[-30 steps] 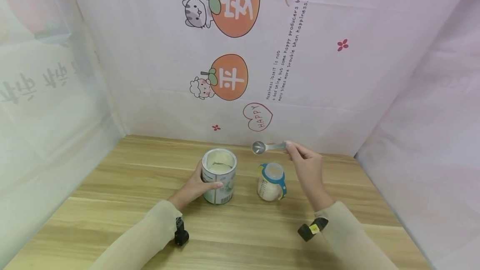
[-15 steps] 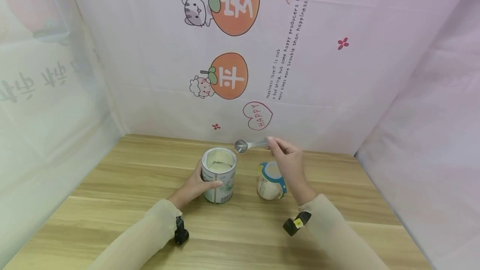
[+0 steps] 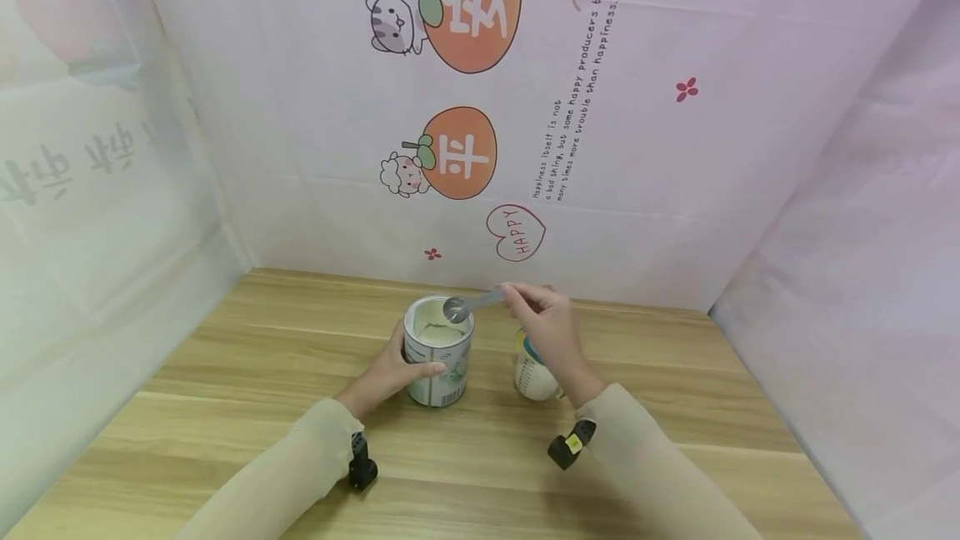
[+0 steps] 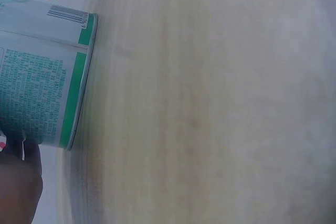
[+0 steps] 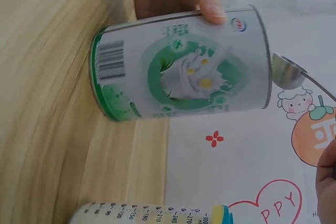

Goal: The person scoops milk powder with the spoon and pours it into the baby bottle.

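Note:
My left hand (image 3: 390,375) grips the side of an open milk powder can (image 3: 437,377), thumb across its front; pale powder shows inside. Between the fingers of my right hand (image 3: 546,323) is the handle end of a metal measuring spoon (image 3: 456,310). The spoon's bowl overlaps the right part of the can's mouth in the head view. In the right wrist view the spoon bowl (image 5: 287,72) is right at the can's rim. A baby bottle (image 3: 535,377) with a blue and yellow collar stands upright to the right of the can, partly hidden behind my right hand.
Everything stands on a wood-grain table (image 3: 465,473). A white printed cloth (image 3: 322,148) forms the back wall, and more cloth hangs along both sides. Each wrist carries a small black camera (image 3: 572,444).
My right hand has moved left with the measuring spoon, from above the bottle to over the can's mouth. The hand now covers much of the bottle's top. My left hand stays on the can.

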A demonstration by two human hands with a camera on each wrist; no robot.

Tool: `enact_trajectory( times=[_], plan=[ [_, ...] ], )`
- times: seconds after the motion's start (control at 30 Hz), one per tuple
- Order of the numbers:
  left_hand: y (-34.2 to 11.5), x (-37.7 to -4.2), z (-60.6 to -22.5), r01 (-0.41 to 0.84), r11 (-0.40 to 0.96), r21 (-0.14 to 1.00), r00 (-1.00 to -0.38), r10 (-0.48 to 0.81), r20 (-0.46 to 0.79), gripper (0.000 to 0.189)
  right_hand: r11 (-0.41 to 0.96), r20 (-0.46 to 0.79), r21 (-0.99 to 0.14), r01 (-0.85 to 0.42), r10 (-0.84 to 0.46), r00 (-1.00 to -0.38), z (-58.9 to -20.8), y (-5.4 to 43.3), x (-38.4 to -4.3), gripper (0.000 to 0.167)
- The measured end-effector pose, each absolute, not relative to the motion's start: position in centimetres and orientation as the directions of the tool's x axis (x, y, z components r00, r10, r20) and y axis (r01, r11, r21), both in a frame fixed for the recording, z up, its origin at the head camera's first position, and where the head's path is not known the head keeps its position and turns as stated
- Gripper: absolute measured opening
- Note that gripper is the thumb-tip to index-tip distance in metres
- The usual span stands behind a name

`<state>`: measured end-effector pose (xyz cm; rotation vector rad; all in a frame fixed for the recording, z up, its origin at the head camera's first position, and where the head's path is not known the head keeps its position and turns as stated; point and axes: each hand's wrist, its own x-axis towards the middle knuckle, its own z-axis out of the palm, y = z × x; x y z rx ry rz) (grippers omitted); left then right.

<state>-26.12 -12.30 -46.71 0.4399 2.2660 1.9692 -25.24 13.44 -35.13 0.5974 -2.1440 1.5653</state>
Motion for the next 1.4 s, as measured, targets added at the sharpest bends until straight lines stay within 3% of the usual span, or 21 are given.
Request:
enact_trajectory(
  times=[0.17,0.4,0.9,1.4],
  plan=[
    [-12.3,-26.1,-46.7,0.156,0.123,0.980,-0.952,0.282,0.116,0.108,0.342,0.581,-0.722,-0.602,-0.173,-0.795,-36.0,13.1,-26.5,0.021],
    [-12.2,-26.2,-46.8,0.144,0.105,0.984,-0.952,0.287,0.108,0.106,0.476,0.512,-0.634,-0.610,-0.333,-0.792,-35.4,11.7,-26.9,0.020],
    [-12.2,-26.3,-47.0,0.145,0.097,0.985,-0.946,0.304,0.110,0.103,0.550,0.487,-0.345,-0.761,-0.588,-0.645,-35.2,8.7,-27.2,0.013],
    [-12.4,-26.4,-47.1,0.123,0.096,0.988,-0.946,0.313,0.087,0.103,0.627,0.333,-0.328,-0.706,-0.623,-0.708,-35.0,7.2,-28.1,0.013]
  ],
)
